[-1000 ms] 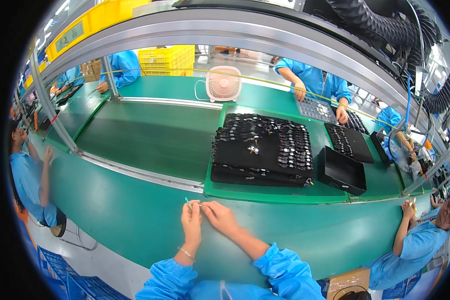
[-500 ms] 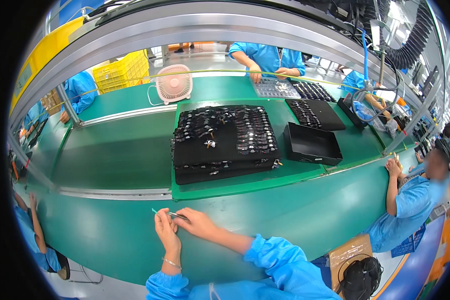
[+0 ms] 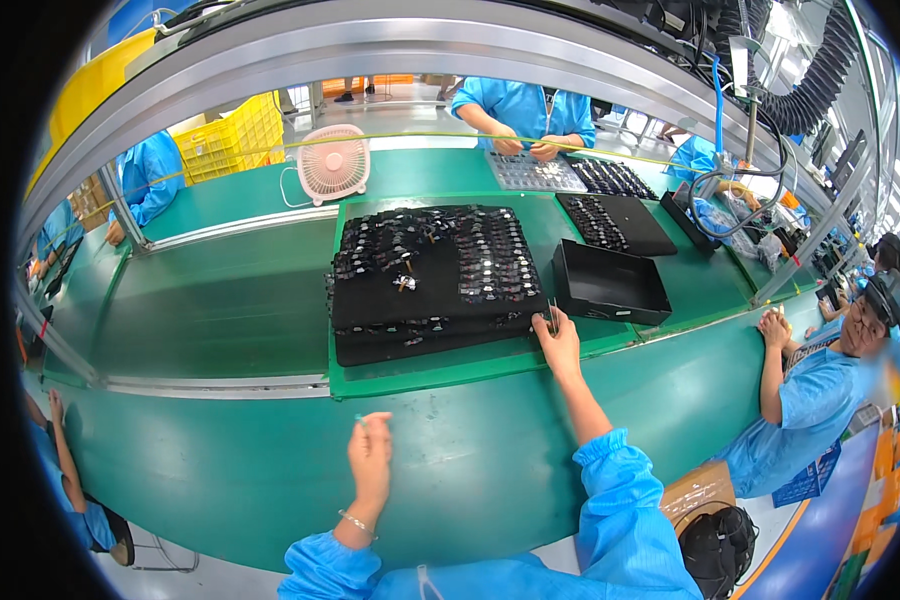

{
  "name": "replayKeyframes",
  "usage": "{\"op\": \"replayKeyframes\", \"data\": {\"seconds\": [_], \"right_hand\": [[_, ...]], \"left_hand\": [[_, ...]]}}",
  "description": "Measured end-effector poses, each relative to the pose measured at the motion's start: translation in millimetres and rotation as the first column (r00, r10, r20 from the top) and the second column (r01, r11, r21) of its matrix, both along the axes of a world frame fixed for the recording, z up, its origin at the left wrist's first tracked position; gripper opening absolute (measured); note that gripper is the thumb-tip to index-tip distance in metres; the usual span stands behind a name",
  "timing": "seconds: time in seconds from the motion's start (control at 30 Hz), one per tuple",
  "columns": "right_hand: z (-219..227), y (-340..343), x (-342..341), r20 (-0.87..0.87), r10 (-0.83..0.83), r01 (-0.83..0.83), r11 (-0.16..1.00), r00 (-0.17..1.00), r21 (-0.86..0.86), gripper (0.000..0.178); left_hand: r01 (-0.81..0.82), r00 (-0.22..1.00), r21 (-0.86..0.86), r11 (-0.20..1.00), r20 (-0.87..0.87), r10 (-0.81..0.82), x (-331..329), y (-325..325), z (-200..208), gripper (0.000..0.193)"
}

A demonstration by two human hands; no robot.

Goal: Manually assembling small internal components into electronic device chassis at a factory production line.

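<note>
My left hand (image 3: 370,462) is raised over the near green bench, fingers closed. A tiny green piece (image 3: 360,421) shows at its fingertips, too small to name. Further forward and right, my right hand (image 3: 560,345) grips a pair of tweezers (image 3: 553,312), prongs pointing up. It is beside the front right corner of a stack of black foam trays (image 3: 370,305). Rows of small dark parts with shiny bits lie along the top tray's back and right side. One small whitish part (image 3: 405,283) sits alone on the bare foam.
Right of the stack stands an open black box (image 3: 610,285); behind it lies another black tray (image 3: 645,230) with parts. A pink fan (image 3: 333,165) is at the back. Co-workers in blue sit around the bench. A metal frame (image 3: 370,55) spans overhead.
My hands have come apart. The right one has reached forward and right with the tweezers to the stack's corner; the left has shifted slightly right. The whole view has shifted a little.
</note>
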State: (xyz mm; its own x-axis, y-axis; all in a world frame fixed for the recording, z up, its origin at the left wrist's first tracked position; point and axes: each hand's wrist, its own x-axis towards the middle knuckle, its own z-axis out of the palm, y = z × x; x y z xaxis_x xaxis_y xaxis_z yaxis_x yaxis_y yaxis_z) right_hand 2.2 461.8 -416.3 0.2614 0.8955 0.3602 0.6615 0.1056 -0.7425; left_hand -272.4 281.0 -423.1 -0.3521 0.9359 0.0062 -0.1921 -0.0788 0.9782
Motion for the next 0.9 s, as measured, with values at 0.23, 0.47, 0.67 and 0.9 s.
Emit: {"op": "replayKeyframes", "data": {"seconds": [0.23,0.47,0.67,0.9], "right_hand": [[-10,-13,14,-0.264,0.046,-0.081,0.989,0.963,-0.126,0.031],[34,-100,-62,-0.771,0.143,-0.584,0.741,0.62,-0.332,0.029],[25,-108,-91,-0.732,0.276,-0.649,0.704,0.623,-0.288,0.026],[24,-49,-45,0.492,0.17,-0.267,0.955,0.854,0.133,0.041]], "left_hand": [[0.234,0.952,-0.016,0.972,-0.199,-0.233,40,31,-10,0.02],[0.293,0.956,0.034,0.955,0.003,-0.293,60,36,-9,0.026],[0.18,0.978,0.062,0.982,0.098,-0.186,50,38,-21,0.013],[0.165,0.968,0.043,0.985,0.185,-0.171,45,41,-8,0.01]]}}
